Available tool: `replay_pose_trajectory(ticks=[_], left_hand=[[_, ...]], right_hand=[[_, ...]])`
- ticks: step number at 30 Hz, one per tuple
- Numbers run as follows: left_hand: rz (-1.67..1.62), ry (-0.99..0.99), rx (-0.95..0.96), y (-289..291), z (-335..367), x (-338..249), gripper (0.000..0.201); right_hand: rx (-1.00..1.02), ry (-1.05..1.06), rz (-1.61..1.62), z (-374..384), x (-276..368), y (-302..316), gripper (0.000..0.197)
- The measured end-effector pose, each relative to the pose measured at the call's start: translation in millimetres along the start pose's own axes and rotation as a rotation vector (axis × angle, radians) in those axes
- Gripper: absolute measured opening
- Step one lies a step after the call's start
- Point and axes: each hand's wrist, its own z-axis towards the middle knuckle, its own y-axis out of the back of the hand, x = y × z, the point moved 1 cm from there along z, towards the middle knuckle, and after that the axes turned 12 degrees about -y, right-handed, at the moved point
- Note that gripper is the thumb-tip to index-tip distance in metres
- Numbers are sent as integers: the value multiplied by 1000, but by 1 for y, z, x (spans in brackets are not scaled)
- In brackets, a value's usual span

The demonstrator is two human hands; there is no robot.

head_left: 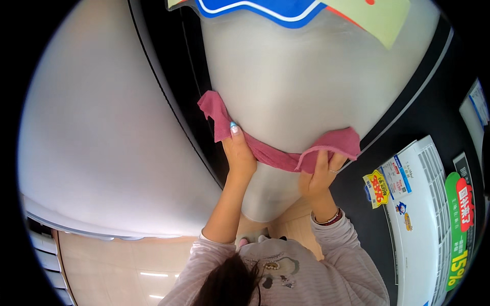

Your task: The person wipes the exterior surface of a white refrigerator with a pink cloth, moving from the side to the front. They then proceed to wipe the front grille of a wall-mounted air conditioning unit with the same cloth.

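A dusty-pink cloth [273, 156] stretches between my two hands across the front of a tall, pale, rounded appliance cabinet [306, 81]. My left hand [239, 150] grips the cloth near its left end, thumb with a painted nail on top, and a loose corner sticks up beyond it. Toward the cabinet's right edge, my right hand [320, 176] is closed on the other end, with a flap folded over the fingers. Some of both hands' fingers are hidden behind the cloth. The cloth lies against or close to the cabinet; exact contact I cannot tell.
A large pale curved panel [102, 127] fills the left, past a dark gap. A blue and yellow-green sign [286, 13] hangs on the cabinet's upper part. At right, a white wall air-conditioner unit [418, 214] with tags and stickers sits against black. Light floor [122, 265] shows below.
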Motion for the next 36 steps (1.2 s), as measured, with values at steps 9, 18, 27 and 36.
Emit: replay_pose_trajectory(ticks=[9,18,27,36], left_hand=[[-464,629,-147,12,-71,51,60],[-714,861,-266,20,-175,147,61],[-916,1151,-400,24,-274,180,59],[-1082,1621,-136,43,-395,142,45]], right_hand=[[352,72,-52,-51,20,-13,28],[596,191,-95,-166,34,-60,34],[752,162,-81,-233,36,-85,44],[1192,-21,-192,-316,26,-65,54]])
